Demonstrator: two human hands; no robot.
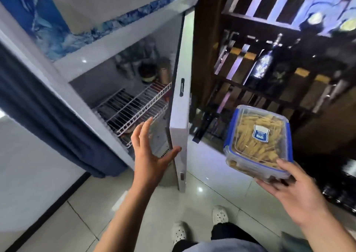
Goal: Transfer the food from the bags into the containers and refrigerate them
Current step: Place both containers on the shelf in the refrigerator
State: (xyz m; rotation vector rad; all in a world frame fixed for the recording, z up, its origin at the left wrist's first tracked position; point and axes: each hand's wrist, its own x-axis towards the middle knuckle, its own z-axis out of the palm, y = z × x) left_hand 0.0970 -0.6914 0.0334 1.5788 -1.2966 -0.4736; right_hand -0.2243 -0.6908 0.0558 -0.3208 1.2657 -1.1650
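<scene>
Your left hand (pixel 149 155) is spread wide, fingers fanned, palm toward the fridge (pixel 96 72). Its thumb tip sits at the edge of the fridge door (pixel 180 132); contact there can't be confirmed, the frame is blurred. It grips nothing.

Your right hand (pixel 294 190) carries the container (pixel 258 142) from below at its near end: fingers under the base, thumb laid on the lid corner. The hand is closed around that end, not spread.

Container: clear plastic, rectangular, blue seal and blue clips, lid on, blue-and-white sticker on top. It's tilted, far end higher. Contents: tan strips (pixel 250 136), packed close to the lid. It's in the air, rt of the door, well apart from the fridge interior, in front of the dark wooden rack (pixel 250 90).

Fridge: door swung open, seen edge-on, dark handle slot on the edge. Inside, two white wire shelves (pixel 134 107), one above the other. At the back of the compartment stand several jars and cans (pixel 146 67); blur hides the labels. Items lie under the wire shelves but can't be identified. The fridge top carries a blue-and-white patterned cover (pixel 54 32).

Rack at rt holds bottles (pixel 264 63), one w/ a pale label.

Left of the fridge hangs a dark blue curtain (pixel 38 107). Floor (pixel 96 203) is pale glossy tile. Your feet show at the bottom in white perforated clogs (pixel 219 214), w/ dark trousers above.
</scene>
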